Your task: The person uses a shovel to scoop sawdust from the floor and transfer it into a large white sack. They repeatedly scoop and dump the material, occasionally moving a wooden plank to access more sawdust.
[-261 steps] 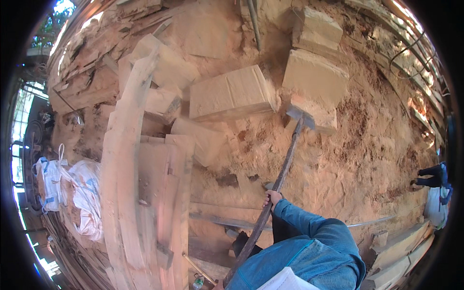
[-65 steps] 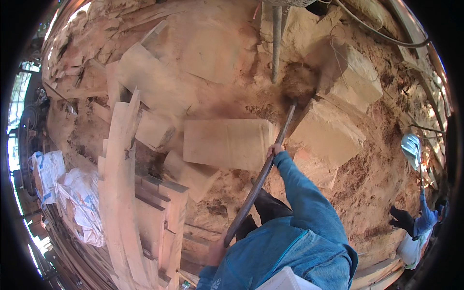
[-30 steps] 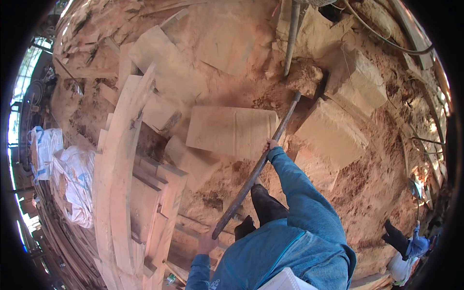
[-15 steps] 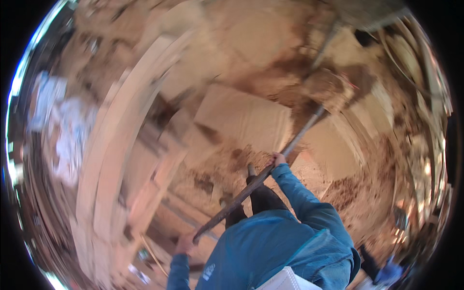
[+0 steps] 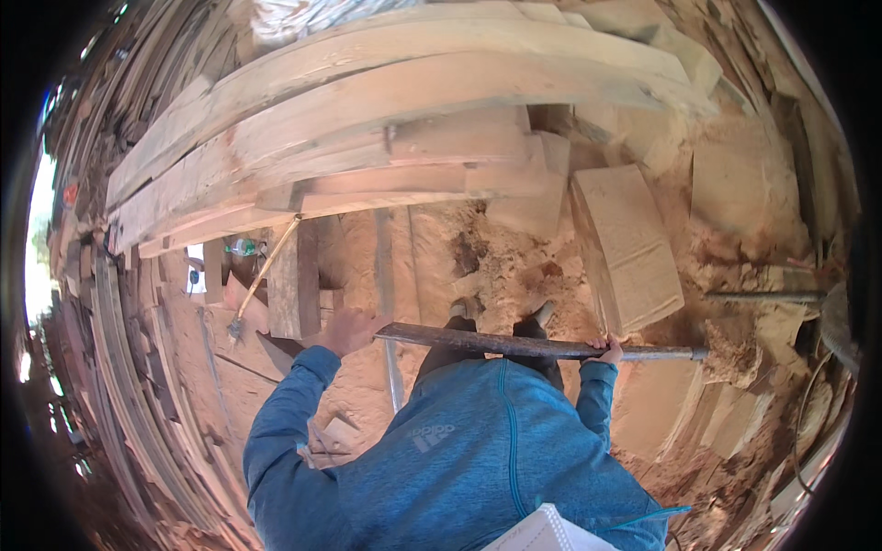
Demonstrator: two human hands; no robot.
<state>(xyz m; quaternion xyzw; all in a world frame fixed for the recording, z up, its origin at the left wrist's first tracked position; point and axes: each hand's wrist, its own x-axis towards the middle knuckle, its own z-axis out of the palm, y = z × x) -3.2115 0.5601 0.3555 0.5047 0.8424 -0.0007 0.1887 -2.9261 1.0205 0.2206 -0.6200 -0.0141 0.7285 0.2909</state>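
Observation:
Held level across my body is a shovel (image 5: 514,345) with a long dark wooden handle. Its blade end, at the right, carries a heap of reddish-brown sawdust (image 5: 732,353) that hides most of the blade. My left hand (image 5: 349,331) is closed at the handle's left end. Farther along, toward the blade, my right hand (image 5: 606,349) has its fingers wrapped round the handle. A large tan block (image 5: 634,253) with a flat face lies just beyond my right hand. Both my feet stand on sawdust-covered ground past the handle.
Long stacked timber beams (image 5: 404,101) curve across the far side. A thin stick with a brush-like end (image 5: 266,280) leans beside a short wood block (image 5: 294,285), near a green bottle (image 5: 242,247). Planks (image 5: 138,367) line the left; a metal pipe (image 5: 767,297) lies at the right.
My view and body have turned left, bringing the beams from the left to the far side. The shovel has gone from slanting away from me to lying crosswise, still in both hands.

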